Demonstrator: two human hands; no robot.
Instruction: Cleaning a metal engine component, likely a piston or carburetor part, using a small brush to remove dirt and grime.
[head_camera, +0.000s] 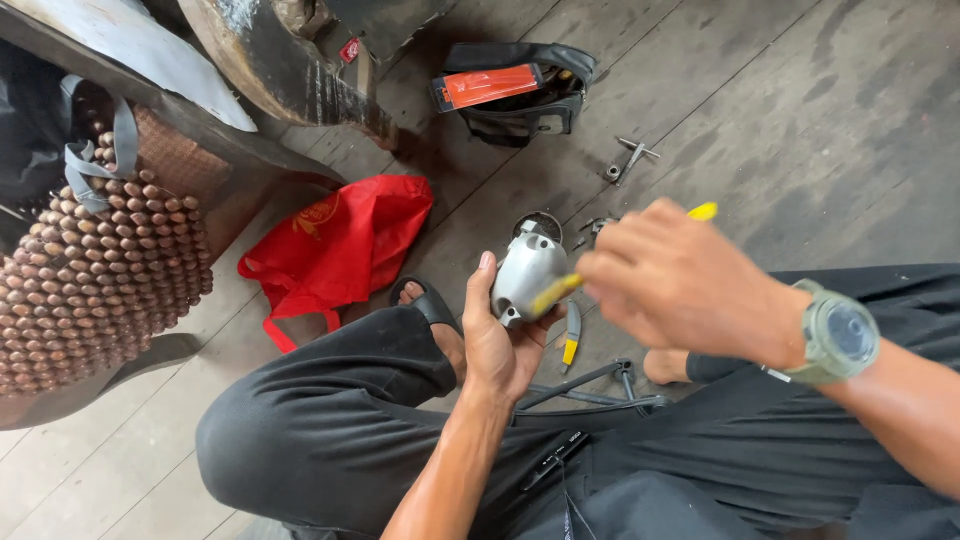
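Head view, seated person, wooden floor.

Item 1: silver metal housing, rounded cast casing, cupped in the left hand above the knees; fingers curled under and behind it, thumb up along its left side. Judged rigid, fairly heavy for its bulk, smooth and possibly slippery; best taken from beneath around the rounded body, not by the open rim.

Item 2: yellow-handled tool, held by the right hand, fingers closed round the handle, tip meeting the housing; blurred.

Item 3: green wristwatch, right wrist.

Nearby on floor: red plastic bag, black tool pouch, small metal socket parts, yellow-handled pliers, beaded seat cover at left.
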